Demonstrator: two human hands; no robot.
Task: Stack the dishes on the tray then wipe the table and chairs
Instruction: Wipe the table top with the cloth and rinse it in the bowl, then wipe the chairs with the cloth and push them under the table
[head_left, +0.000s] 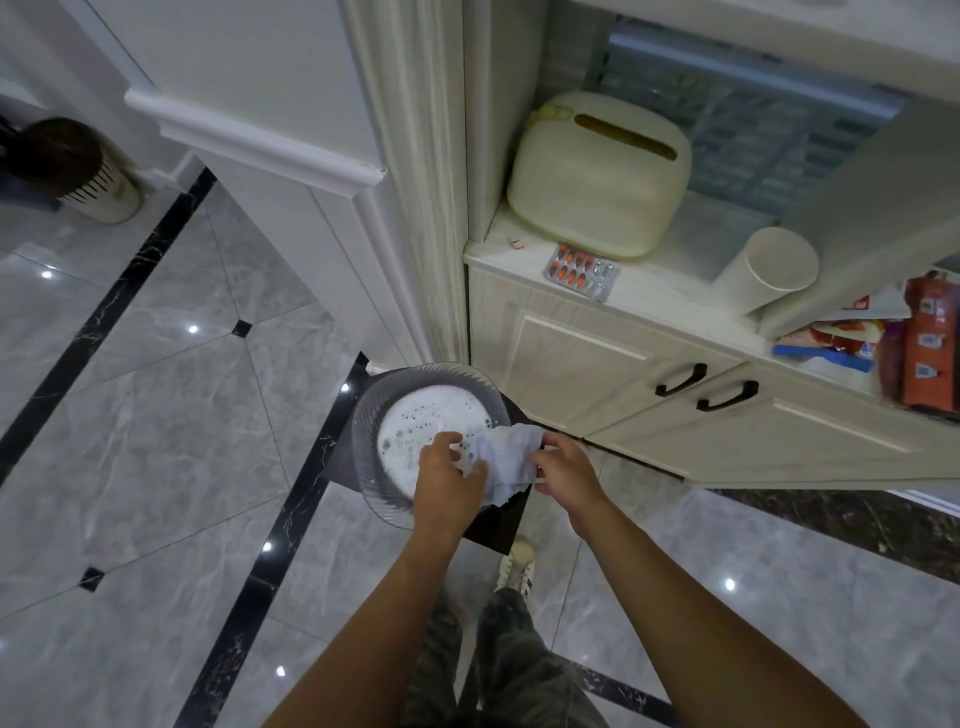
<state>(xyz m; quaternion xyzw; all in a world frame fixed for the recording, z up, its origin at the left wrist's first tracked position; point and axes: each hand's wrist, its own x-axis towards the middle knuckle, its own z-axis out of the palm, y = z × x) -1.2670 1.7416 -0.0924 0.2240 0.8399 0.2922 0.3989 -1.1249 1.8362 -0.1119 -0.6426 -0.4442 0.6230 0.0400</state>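
1. Left grip (449, 480) and right grip (566, 467) are both pinching a white wipe (506, 460), one at each side edge. They are holding it stretched between them, with fingers curling onto the paper rather than lying spread.
2. Head view, under and just beyond the left grip: a ribbed glass plate (400, 387) is sitting on a dark square tray (498, 530), its centre looking white and bubbly. The wipe is hanging over the plate's rim nearest the right grip; I cannot tell whether it is touching the glass. What is carrying the tray is hidden.
3. Beyond the right grip, a cream cabinet (571, 353) is standing, and its shelf is holding a tissue box (597, 171), a blister pack (582, 271) and a cup (769, 270), all well apart from both grips.
4. Risks, as I am judging them:
   - The wipe is looking thin and ragged, so pulling the grips apart could be tearing it.
   - Dragging it through the bubbly centre could be soaking it before any wiping.
   - The plate seems to be reaching past the tray's near edge, so pressing down beneath the left grip could be tipping it onto the tiled floor (156, 415).
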